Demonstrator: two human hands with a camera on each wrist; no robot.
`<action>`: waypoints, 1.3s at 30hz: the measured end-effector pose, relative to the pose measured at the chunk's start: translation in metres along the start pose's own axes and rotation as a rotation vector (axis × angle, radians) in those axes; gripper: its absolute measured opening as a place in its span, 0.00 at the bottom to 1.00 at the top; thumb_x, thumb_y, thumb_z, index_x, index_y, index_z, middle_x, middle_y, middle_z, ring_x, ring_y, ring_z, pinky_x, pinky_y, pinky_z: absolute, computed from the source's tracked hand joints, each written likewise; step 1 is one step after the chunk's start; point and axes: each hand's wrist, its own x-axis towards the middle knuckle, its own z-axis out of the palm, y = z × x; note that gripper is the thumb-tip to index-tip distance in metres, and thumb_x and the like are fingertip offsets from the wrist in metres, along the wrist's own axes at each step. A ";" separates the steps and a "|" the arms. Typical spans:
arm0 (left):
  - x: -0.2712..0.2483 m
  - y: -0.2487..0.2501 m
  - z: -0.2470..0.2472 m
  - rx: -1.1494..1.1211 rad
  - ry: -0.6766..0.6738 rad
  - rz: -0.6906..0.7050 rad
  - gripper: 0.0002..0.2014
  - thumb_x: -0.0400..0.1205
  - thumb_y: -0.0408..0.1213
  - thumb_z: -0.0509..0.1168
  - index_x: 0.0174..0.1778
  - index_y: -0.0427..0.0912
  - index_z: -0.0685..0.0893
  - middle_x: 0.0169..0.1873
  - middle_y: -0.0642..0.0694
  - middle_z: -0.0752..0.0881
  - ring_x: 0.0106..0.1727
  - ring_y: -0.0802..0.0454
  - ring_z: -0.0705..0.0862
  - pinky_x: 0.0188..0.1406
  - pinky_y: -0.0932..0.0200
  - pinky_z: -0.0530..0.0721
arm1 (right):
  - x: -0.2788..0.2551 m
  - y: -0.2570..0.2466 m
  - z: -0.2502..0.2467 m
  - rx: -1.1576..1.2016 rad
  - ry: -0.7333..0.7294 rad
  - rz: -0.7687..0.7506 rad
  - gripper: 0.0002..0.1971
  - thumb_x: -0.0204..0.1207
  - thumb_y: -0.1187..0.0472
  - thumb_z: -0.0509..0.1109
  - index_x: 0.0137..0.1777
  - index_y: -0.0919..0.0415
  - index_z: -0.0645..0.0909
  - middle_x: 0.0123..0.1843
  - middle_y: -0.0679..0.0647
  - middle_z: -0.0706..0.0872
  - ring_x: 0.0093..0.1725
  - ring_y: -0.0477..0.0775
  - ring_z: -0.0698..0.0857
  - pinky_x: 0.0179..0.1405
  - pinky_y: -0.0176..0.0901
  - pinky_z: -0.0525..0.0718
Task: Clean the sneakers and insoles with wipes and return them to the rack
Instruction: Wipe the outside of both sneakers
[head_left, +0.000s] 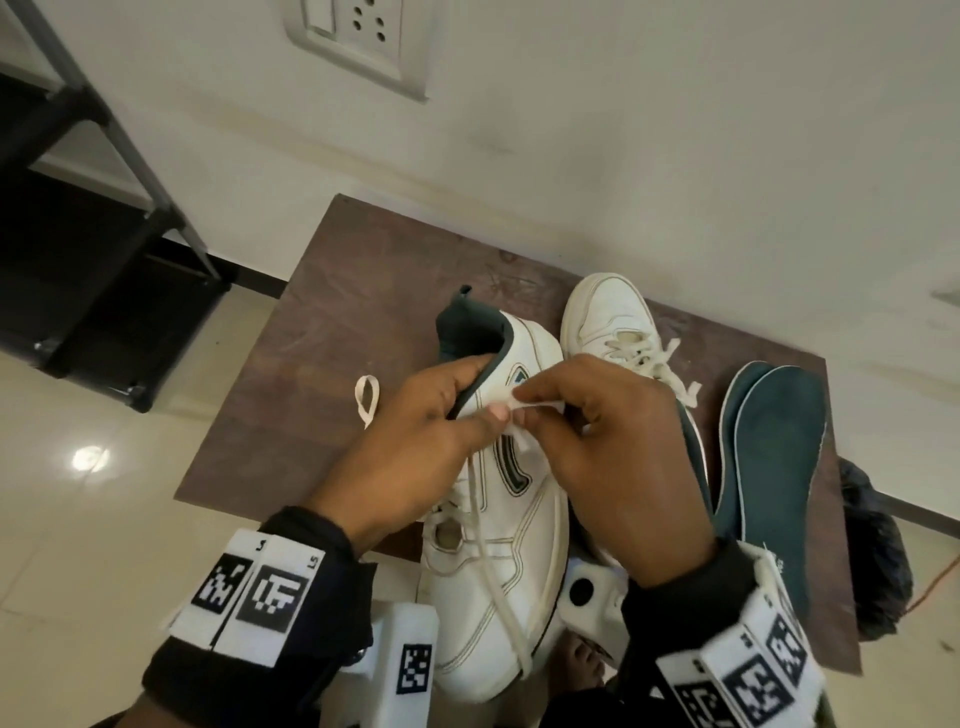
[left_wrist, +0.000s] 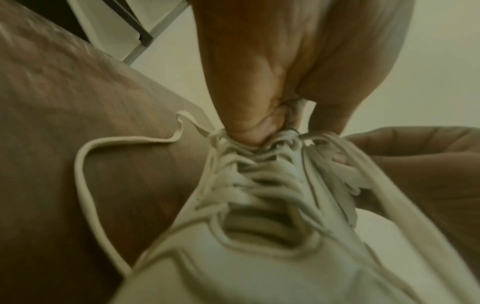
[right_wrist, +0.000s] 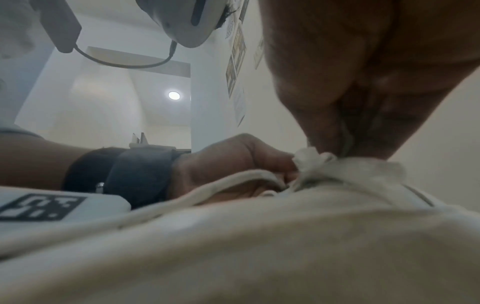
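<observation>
A white sneaker (head_left: 519, 571) with dark green lining lies on the brown board (head_left: 337, 338), toe toward me. My left hand (head_left: 480, 395) grips its collar, fingers inside and thumb outside. My right hand (head_left: 530, 415) pinches a small white wipe (head_left: 543, 406) against the sneaker's side near the collar. In the left wrist view the left hand's fingers (left_wrist: 249, 127) hold the top of the laced sneaker (left_wrist: 259, 257), and the wipe (left_wrist: 342, 176) shows at the right. In the right wrist view the crumpled wipe (right_wrist: 309, 157) sits on the sneaker (right_wrist: 259, 246). A second white sneaker (head_left: 608, 317) and two green insoles (head_left: 779, 447) lie to the right.
A black shoe rack (head_left: 78, 208) stands on the floor at the left, against the wall. A loose lace loop (head_left: 366, 400) lies on the board left of the held sneaker. A black bag (head_left: 878, 561) sits off the board's right edge. The wall runs close behind the board.
</observation>
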 end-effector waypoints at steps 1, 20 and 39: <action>-0.002 0.000 -0.001 0.034 -0.050 0.020 0.19 0.84 0.30 0.62 0.66 0.56 0.81 0.53 0.55 0.90 0.55 0.57 0.88 0.58 0.50 0.85 | 0.000 0.004 -0.001 -0.009 0.042 0.037 0.06 0.69 0.70 0.76 0.42 0.59 0.88 0.38 0.48 0.88 0.39 0.42 0.82 0.39 0.33 0.81; 0.004 -0.026 -0.010 0.636 0.040 0.126 0.07 0.85 0.43 0.58 0.41 0.54 0.71 0.34 0.52 0.78 0.37 0.56 0.78 0.38 0.45 0.82 | -0.004 -0.006 0.006 -0.083 -0.090 -0.037 0.02 0.70 0.67 0.75 0.37 0.60 0.87 0.35 0.50 0.83 0.32 0.46 0.81 0.29 0.47 0.82; 0.009 -0.026 -0.002 0.737 0.281 0.088 0.05 0.86 0.37 0.57 0.45 0.47 0.72 0.35 0.49 0.76 0.37 0.57 0.75 0.30 0.65 0.70 | -0.002 0.001 -0.007 -0.058 -0.288 0.078 0.08 0.69 0.71 0.75 0.44 0.60 0.89 0.43 0.51 0.89 0.43 0.47 0.85 0.45 0.32 0.79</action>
